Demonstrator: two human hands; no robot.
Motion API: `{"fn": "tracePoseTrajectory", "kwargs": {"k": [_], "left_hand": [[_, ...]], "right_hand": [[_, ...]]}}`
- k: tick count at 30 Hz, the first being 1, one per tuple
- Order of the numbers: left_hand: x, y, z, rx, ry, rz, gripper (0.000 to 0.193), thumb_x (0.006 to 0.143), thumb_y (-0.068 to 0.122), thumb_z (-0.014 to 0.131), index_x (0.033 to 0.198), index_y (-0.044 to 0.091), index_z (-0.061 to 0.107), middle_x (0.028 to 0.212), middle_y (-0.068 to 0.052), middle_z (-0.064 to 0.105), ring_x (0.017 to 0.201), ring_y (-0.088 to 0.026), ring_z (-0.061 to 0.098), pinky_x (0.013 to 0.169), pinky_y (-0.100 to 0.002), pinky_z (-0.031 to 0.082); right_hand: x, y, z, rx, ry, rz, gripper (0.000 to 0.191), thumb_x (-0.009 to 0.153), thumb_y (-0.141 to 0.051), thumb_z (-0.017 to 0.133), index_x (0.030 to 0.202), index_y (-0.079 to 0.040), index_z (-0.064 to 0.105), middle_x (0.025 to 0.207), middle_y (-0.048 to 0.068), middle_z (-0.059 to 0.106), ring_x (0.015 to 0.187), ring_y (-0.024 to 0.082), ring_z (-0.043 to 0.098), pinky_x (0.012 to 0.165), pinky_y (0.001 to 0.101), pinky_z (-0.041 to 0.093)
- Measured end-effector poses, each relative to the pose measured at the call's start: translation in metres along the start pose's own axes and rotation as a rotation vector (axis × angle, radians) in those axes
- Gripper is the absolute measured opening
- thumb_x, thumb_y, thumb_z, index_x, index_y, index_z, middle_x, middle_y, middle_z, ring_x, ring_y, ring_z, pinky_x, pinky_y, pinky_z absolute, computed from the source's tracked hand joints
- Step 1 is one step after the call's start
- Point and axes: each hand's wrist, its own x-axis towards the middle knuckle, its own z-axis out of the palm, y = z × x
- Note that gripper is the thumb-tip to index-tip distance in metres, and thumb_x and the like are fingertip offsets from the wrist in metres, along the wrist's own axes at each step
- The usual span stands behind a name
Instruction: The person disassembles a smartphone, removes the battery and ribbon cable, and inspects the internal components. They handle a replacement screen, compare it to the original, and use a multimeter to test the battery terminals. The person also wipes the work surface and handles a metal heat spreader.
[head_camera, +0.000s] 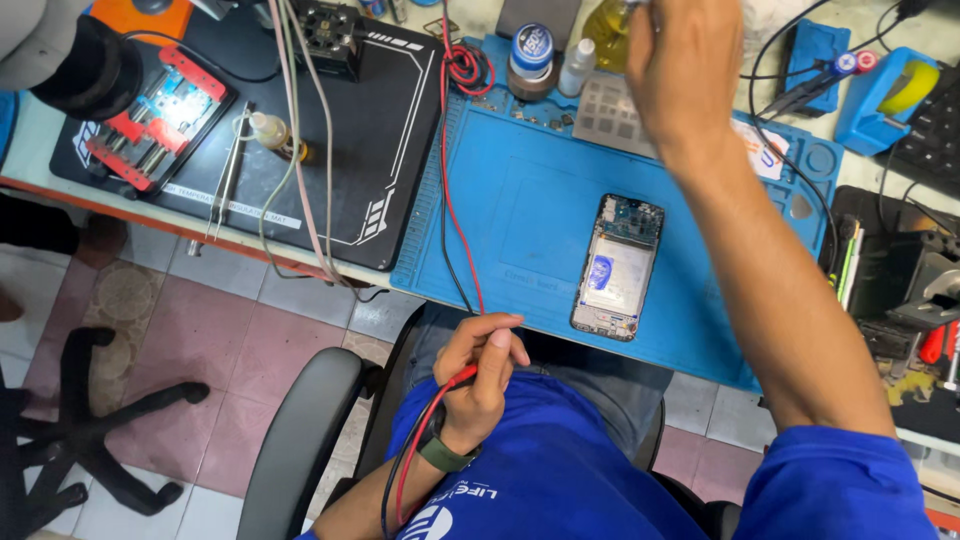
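The left hand (482, 372) is closed around a red and a black wire (452, 235), held close to the chest just below the near edge of the blue mat (520, 200). The wires run up over the mat's left side to a red coil (466, 68) at its far corner. The opened phone (618, 267) lies flat, back off, in the middle of the mat, well apart from both hands. The right hand (682, 60) is raised over the far edge of the mat, near a yellowish bottle (606, 32); whether it grips anything cannot be told. Just left of that bottle stand a small white dropper bottle (577, 67) and a round jar (531, 60) with a blue lid; their contents are not visible. A metal stencil sheet (608, 115) lies beside them.
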Motion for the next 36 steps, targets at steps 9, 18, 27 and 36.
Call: {"fn": "tracePoseTrajectory", "kwargs": {"k": [9, 18, 27, 36], "left_hand": [[-0.016, 0.013, -0.009, 0.137, -0.083, 0.157, 0.016, 0.107, 0.008, 0.055, 0.116, 0.002, 0.067, 0.07, -0.007, 0.069, 0.052, -0.005, 0.052, 0.049, -0.023, 0.04], [-0.012, 0.016, -0.008, 0.107, -0.041, 0.108, 0.016, 0.104, 0.006, 0.055, 0.114, 0.001, 0.067, 0.07, -0.007, 0.069, 0.05, -0.005, 0.051, 0.048, -0.022, 0.04], [-0.014, 0.019, -0.01, 0.158, -0.079, 0.201, 0.016, 0.106, 0.005, 0.055, 0.115, 0.001, 0.067, 0.074, -0.008, 0.069, 0.063, -0.012, 0.067, 0.055, -0.025, 0.049], [-0.011, 0.013, -0.006, 0.126, -0.055, 0.162, 0.017, 0.105, 0.006, 0.056, 0.116, 0.001, 0.068, 0.073, -0.008, 0.069, 0.056, -0.009, 0.057, 0.053, -0.025, 0.044]], "right_hand": [[-0.065, -0.216, 0.046, 0.65, -0.503, -0.363, 0.039, 0.079, 0.001, 0.065, 0.118, 0.001, 0.064, 0.129, 0.012, 0.058, 0.122, 0.03, 0.055, 0.092, 0.0366, 0.056], [-0.072, -0.209, 0.048, 0.584, -0.473, -0.576, 0.02, 0.08, -0.01, 0.065, 0.094, 0.005, 0.066, 0.109, 0.011, 0.058, 0.105, 0.027, 0.056, 0.082, 0.0355, 0.054], [-0.072, -0.215, 0.048, 0.586, -0.507, -0.588, 0.018, 0.081, -0.008, 0.065, 0.094, 0.005, 0.067, 0.109, 0.011, 0.06, 0.105, 0.029, 0.058, 0.082, 0.0364, 0.055], [-0.038, -0.19, 0.046, 0.674, -0.437, -0.347, 0.025, 0.085, -0.004, 0.064, 0.108, 0.002, 0.071, 0.121, 0.011, 0.062, 0.115, 0.029, 0.058, 0.094, 0.0363, 0.054]]}}
